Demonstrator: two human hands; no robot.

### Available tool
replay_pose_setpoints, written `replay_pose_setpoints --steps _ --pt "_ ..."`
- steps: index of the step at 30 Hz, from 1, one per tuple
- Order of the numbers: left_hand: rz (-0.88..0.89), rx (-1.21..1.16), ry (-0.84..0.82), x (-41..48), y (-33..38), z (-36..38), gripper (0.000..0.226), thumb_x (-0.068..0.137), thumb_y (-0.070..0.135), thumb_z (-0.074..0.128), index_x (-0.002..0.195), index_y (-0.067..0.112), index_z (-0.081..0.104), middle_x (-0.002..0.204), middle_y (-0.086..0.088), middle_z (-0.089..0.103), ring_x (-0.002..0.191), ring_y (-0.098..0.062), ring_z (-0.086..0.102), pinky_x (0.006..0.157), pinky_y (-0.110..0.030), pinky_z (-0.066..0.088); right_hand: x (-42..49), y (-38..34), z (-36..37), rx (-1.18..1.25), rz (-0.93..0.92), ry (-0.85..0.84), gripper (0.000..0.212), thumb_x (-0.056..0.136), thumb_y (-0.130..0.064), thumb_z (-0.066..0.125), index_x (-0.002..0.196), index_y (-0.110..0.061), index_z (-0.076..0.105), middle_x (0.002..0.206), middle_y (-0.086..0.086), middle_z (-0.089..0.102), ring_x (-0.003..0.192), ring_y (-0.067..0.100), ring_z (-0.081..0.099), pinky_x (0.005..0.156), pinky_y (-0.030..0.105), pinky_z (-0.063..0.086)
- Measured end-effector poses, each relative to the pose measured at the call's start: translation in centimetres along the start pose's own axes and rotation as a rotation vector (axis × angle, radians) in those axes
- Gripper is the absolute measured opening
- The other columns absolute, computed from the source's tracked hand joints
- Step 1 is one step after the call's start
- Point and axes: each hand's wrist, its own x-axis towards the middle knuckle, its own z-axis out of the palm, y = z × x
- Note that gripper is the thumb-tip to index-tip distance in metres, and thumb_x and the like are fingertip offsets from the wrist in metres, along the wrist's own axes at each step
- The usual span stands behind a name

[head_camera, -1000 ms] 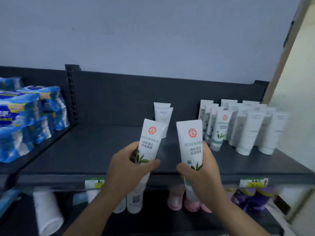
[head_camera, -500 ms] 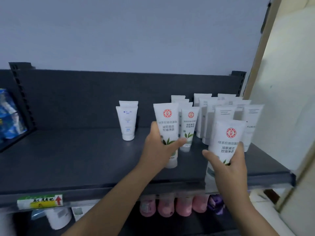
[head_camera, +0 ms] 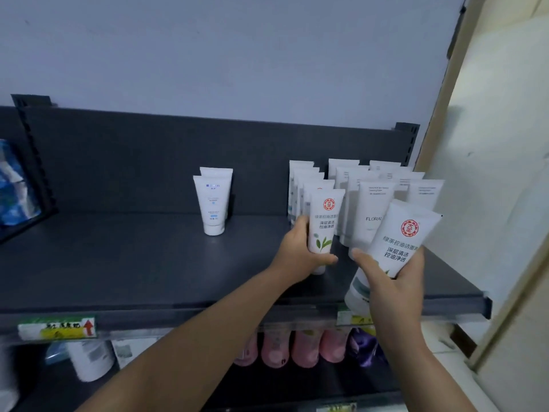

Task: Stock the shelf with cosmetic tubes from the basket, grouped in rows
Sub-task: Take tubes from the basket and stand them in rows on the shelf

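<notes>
My left hand (head_camera: pixel 300 253) grips a white green-tea tube (head_camera: pixel 324 224) with a red seal, standing cap-down on the dark shelf (head_camera: pixel 133 263) at the front of a row of like tubes (head_camera: pixel 303 185). My right hand (head_camera: pixel 392 289) holds a second tube of the same kind (head_camera: pixel 399 242), tilted to the right, above the shelf's front edge. Right of that row stand rows of white FLORAL tubes (head_camera: pixel 372 215). A pair of white tubes with blue print (head_camera: pixel 212 203) stands alone mid-shelf. The basket is out of view.
A cream wall (head_camera: pixel 490 173) closes off the shelf's right end. Blue packs (head_camera: pixel 15 185) sit on the neighbouring shelf at the left. Below are pink tubes (head_camera: pixel 303 349), a purple pack (head_camera: pixel 364 346) and white bottles (head_camera: pixel 89 361). A green price tag (head_camera: pixel 56 327) marks the shelf edge.
My left hand has carried its tube from in front of me onto the shelf, up against the green-tea row. My right hand moved right with its tube; the view shifted right and closer.
</notes>
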Motion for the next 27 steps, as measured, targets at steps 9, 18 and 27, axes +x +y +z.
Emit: replay_pose_setpoints --steps 9,18,27 --pt "-0.027 0.102 -0.064 0.2 -1.3 -1.6 0.044 0.069 0.019 0.085 0.107 0.015 0.064 0.105 -0.006 0.069 0.085 -0.027 0.065 0.081 -0.038 0.057 1.9 1.3 1.8 0.033 0.037 -0.112 0.041 0.083 -0.005 0.069 0.11 -0.026 0.048 0.098 -0.013 0.066 0.083 -0.004 0.064 0.062 0.008 0.048" --pt "0.007 0.244 -0.034 -0.9 -1.6 -4.8 0.049 0.077 0.006 0.068 0.12 0.02 0.052 0.114 0.002 0.058 0.09 -0.013 0.059 0.082 -0.025 0.051 3.0 3.1 4.3 -0.031 0.114 -0.214 0.029 0.083 0.003 0.065 0.101 -0.01 0.046 0.084 -0.001 0.061 0.051 -0.009 0.054 0.045 0.007 0.042" --pt "0.045 0.356 0.098 -3.4 -1.5 -7.4 0.063 0.079 0.022 0.071 0.134 0.023 0.041 0.125 0.008 0.051 0.101 -0.008 0.054 0.085 -0.024 0.05 1.9 3.9 5.6 -0.281 0.033 -0.128 0.067 0.059 -0.043 0.079 0.107 -0.038 0.033 0.119 0.003 0.051 0.112 0.026 0.052 0.093 0.049 0.048"
